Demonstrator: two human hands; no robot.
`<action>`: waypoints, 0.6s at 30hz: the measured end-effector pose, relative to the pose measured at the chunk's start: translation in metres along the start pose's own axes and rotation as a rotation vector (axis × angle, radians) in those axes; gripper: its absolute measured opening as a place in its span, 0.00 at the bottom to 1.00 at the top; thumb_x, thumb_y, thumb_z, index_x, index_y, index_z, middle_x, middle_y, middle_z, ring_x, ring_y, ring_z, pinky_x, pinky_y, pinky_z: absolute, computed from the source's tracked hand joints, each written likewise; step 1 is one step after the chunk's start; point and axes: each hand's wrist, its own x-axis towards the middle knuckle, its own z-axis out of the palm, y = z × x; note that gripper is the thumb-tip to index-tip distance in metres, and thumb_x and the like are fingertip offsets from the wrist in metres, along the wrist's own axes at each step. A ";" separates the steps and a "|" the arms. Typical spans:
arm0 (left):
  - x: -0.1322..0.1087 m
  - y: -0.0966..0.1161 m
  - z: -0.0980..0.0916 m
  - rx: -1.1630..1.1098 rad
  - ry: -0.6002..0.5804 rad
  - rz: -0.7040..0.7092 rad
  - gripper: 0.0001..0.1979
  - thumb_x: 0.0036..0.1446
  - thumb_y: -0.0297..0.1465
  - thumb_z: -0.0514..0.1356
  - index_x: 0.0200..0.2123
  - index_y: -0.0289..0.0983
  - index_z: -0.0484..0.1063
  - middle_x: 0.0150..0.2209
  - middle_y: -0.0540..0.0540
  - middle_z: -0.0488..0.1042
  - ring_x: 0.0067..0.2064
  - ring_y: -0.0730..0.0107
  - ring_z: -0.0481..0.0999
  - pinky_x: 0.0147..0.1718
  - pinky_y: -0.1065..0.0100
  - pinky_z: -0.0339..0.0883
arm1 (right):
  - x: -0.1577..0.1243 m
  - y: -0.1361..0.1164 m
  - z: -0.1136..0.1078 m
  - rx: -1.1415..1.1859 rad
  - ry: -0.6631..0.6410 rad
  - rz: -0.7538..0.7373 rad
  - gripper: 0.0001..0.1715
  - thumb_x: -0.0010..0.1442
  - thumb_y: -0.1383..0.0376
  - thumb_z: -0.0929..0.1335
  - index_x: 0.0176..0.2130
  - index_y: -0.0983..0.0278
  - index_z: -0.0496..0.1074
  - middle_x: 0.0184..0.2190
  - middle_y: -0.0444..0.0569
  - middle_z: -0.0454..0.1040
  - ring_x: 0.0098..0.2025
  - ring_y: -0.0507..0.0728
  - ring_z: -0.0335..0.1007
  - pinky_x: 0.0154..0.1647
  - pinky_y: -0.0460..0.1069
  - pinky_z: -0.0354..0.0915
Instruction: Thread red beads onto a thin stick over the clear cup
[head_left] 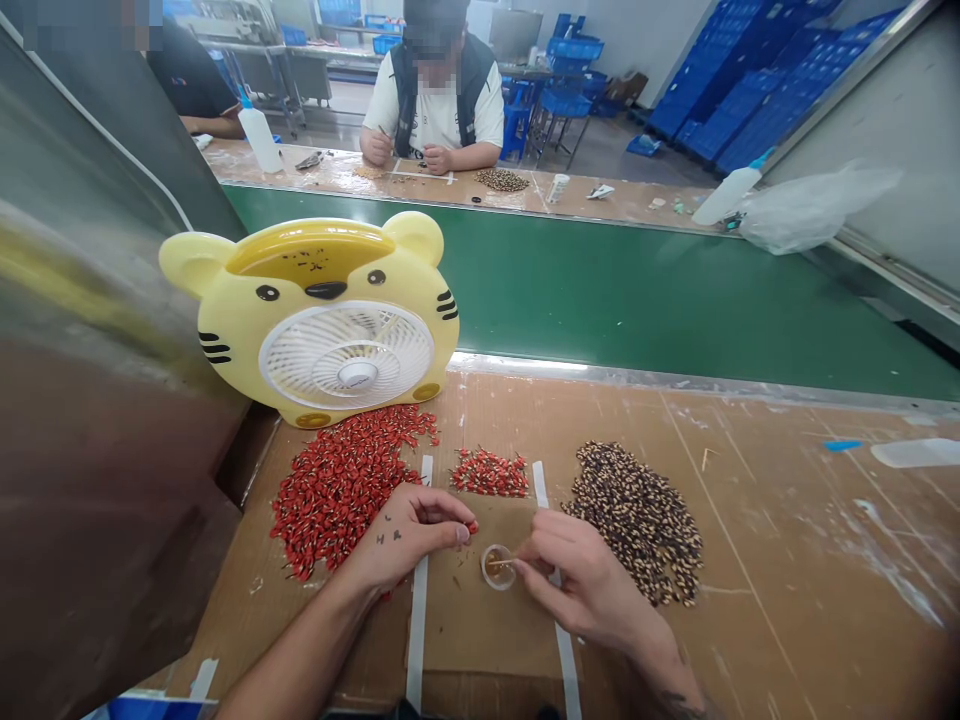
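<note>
At the far left corner of the counter [787, 610], we see a yellow animal-faced fan [352, 355] standing upright. In front of it, toward the left edge, spreads our large heap of red pieces [341, 490]. Just beside that heap, our left hand [409, 530] pinches a single red piece [473, 527] between thumb and fingertips, over a brown card [487, 640] by the near edge. A smaller red cluster [491, 472] lies beyond, toward the far edge, between two white tape strips [418, 630]. On the card stands a small clear cup [487, 580]; our right hand [577, 570] grasps a thin stick [502, 562], its end inside the cup. Right of that hand, we have a heap of dark-and-cream pieces [634, 515]. Farther right, nearer the far edge, lies a white bottle [915, 453].
</note>
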 end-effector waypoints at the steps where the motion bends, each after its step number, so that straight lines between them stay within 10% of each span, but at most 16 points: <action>1: 0.000 0.000 0.000 0.004 -0.002 0.004 0.06 0.44 0.27 0.71 0.30 0.36 0.82 0.29 0.47 0.82 0.30 0.73 0.75 0.32 0.73 0.65 | -0.002 0.000 0.003 -0.037 -0.038 0.002 0.13 0.64 0.68 0.64 0.27 0.64 0.68 0.23 0.45 0.65 0.27 0.53 0.60 0.28 0.48 0.54; 7: 0.000 -0.001 -0.001 0.039 0.005 0.005 0.05 0.45 0.28 0.71 0.29 0.36 0.82 0.26 0.49 0.80 0.28 0.74 0.73 0.30 0.74 0.63 | -0.015 0.003 0.012 -0.102 -0.014 0.019 0.11 0.66 0.65 0.65 0.33 0.64 0.72 0.27 0.47 0.69 0.30 0.55 0.63 0.31 0.48 0.58; 14: 0.001 -0.003 -0.002 0.004 -0.013 0.003 0.06 0.45 0.29 0.71 0.30 0.36 0.81 0.26 0.50 0.79 0.27 0.76 0.73 0.30 0.75 0.64 | -0.029 0.031 -0.033 -0.185 0.219 0.254 0.10 0.67 0.67 0.64 0.35 0.63 0.73 0.30 0.47 0.73 0.33 0.56 0.68 0.36 0.50 0.63; 18: 0.000 -0.002 -0.001 -0.008 -0.020 0.008 0.06 0.45 0.29 0.71 0.30 0.36 0.81 0.26 0.49 0.79 0.27 0.74 0.73 0.30 0.74 0.65 | -0.026 0.044 -0.048 -0.317 0.034 0.272 0.08 0.63 0.71 0.67 0.37 0.61 0.76 0.35 0.48 0.76 0.41 0.59 0.69 0.43 0.53 0.65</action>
